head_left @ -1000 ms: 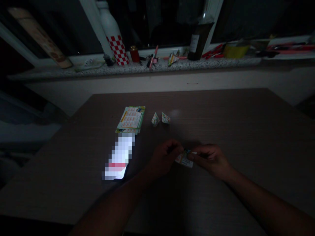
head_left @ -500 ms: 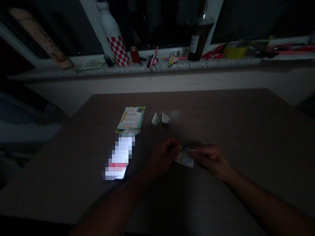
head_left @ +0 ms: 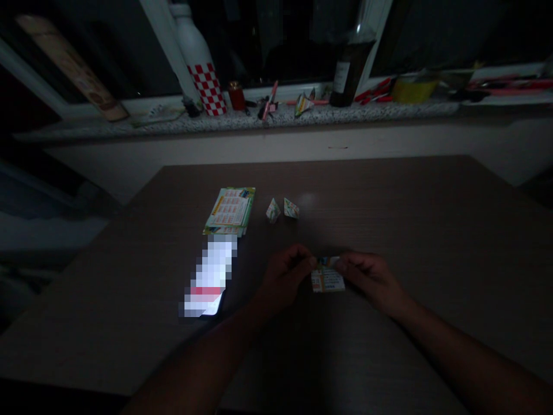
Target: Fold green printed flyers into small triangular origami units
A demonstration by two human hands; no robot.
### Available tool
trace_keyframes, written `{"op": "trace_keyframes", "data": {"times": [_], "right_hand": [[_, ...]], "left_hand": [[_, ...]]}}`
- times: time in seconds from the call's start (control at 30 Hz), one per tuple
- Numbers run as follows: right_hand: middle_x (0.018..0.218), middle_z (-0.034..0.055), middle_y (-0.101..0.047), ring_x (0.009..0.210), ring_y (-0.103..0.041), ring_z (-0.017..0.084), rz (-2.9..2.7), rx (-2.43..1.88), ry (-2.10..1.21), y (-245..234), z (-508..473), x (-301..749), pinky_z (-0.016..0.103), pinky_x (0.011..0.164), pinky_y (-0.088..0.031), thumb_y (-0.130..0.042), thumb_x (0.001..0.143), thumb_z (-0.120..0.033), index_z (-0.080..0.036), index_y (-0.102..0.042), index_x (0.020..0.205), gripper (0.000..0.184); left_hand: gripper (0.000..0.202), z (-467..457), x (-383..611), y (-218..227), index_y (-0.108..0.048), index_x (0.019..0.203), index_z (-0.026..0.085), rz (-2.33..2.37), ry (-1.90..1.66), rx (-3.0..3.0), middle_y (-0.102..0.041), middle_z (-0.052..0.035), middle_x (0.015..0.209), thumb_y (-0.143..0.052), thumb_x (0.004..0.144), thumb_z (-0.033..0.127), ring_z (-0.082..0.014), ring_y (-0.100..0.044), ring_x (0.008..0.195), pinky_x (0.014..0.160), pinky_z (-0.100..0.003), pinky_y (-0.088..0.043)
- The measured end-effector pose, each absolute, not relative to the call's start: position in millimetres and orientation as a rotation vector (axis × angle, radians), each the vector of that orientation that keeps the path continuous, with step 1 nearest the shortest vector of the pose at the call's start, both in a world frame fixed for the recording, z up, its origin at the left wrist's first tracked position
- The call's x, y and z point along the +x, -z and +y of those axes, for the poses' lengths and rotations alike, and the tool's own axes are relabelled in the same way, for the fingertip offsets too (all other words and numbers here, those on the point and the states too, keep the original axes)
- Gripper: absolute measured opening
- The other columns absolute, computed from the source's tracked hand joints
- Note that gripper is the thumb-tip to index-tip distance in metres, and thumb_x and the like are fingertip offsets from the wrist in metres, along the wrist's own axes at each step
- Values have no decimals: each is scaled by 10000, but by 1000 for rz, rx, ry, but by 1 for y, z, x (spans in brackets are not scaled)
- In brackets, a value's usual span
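Observation:
A small piece of printed paper [head_left: 328, 280], with a crease or folded strip along its top, is held between both hands above the table. My left hand [head_left: 287, 274] pinches its upper left corner between thumb and finger. The upper right corner is pinched by my right hand [head_left: 367, 276]. Beyond the hands, two small folded paper shapes [head_left: 272, 211] stand close together on the table. A stack of printed calendar cards [head_left: 231, 207] lies left of them. Nearer to me than the stack is a phone [head_left: 211, 274] with a bright, pixelated screen.
The dim brown table [head_left: 410, 219] reaches to a wall below a stone windowsill [head_left: 246, 122]. On the sill stand a red-and-white checked bottle [head_left: 207, 86], a dark bottle [head_left: 343, 80], a small red jar [head_left: 236, 96], a folded paper piece [head_left: 304, 105] and a yellow container [head_left: 412, 90].
The paper has turned from a slant to nearly level, and its printed face shows more. My fingers have moved slightly apart to its two upper corners. The other things are unmoved.

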State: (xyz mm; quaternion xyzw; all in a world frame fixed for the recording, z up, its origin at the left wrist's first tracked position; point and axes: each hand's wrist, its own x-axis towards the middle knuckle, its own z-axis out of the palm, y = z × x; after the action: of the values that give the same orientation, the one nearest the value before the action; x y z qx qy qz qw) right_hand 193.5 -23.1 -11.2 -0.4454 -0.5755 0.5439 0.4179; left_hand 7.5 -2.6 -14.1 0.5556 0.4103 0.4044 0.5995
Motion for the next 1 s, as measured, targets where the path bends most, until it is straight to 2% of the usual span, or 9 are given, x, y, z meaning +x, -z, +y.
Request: {"op": "trace_keyframes", "data": {"times": [0.13,0.37,0.47,0.53,0.63,0.7,0.77,0.9,1.0], "right_hand": [[639,23,-632,599,-565,127,-1476,-1108,-1458,13,-22,194,245,585,-453,-622,810,-455,-155,-644,643,343],[648,27,-643,598,-563,120,-1376,-1009,-1571,14,-20,195,237,585,-447,-630,821,-430,-149,-642,650,329],[637,21,-635,571,-554,108,-1313,-949,-1676,17,-18,196,227,561,-446,-628,827,-421,-145,-644,675,316],[638,20,-637,551,-554,103,-1243,-920,-1731,19,-17,195,222,540,-451,-643,817,-411,-141,-651,697,295],[629,18,-640,512,-555,98,-1089,-879,-1830,19,-16,194,218,498,-466,-693,768,-405,-135,-661,704,278],[564,5,-618,469,-547,95,-961,-853,-1900,17,-16,194,219,476,-475,-709,749,-393,-135,-660,692,269],[509,-5,-597,433,-542,99,-850,-835,-1993,15,-17,196,228,461,-485,-705,749,-373,-139,-655,695,245],[549,-8,-607,439,-561,111,-758,-825,-2164,16,-16,200,256,459,-512,-681,768,-345,-152,-646,756,196],[587,5,-615,487,-577,125,-913,-925,-2005,19,-15,200,271,489,-517,-652,787,-422,-152,-621,705,284]], "left_hand": [[190,-1,7,11,-555,710,153,998,-983,1257,-491,33,647,-606,774,324,-98,-435,609,576,-212,-359],[165,1,8,10,-552,673,151,975,-948,1198,-484,39,602,-613,732,292,-90,-433,574,553,-211,-342],[133,1,8,11,-557,766,167,905,-960,1137,-511,41,662,-635,721,265,-91,-467,585,547,-207,-366],[181,0,8,10,-571,866,182,879,-974,1116,-541,35,727,-652,720,253,-91,-486,590,538,-207,-379],[139,-1,6,9,-621,839,158,862,-970,1188,-557,21,693,-638,743,257,-88,-480,572,539,-210,-377],[140,-2,4,9,-655,835,147,837,-958,1261,-579,6,683,-621,755,257,-101,-502,597,572,-221,-394],[180,-2,2,8,-674,911,159,834,-953,1371,-628,-18,773,-627,757,240,-135,-560,699,654,-247,-433],[135,0,2,7,-706,896,188,901,-1030,1681,-633,-41,913,-659,779,238,-165,-591,869,787,-273,-445],[84,2,1,7,-710,842,201,958,-1087,1774,-631,-31,919,-665,789,247,-155,-597,869,777,-261,-449]]}}
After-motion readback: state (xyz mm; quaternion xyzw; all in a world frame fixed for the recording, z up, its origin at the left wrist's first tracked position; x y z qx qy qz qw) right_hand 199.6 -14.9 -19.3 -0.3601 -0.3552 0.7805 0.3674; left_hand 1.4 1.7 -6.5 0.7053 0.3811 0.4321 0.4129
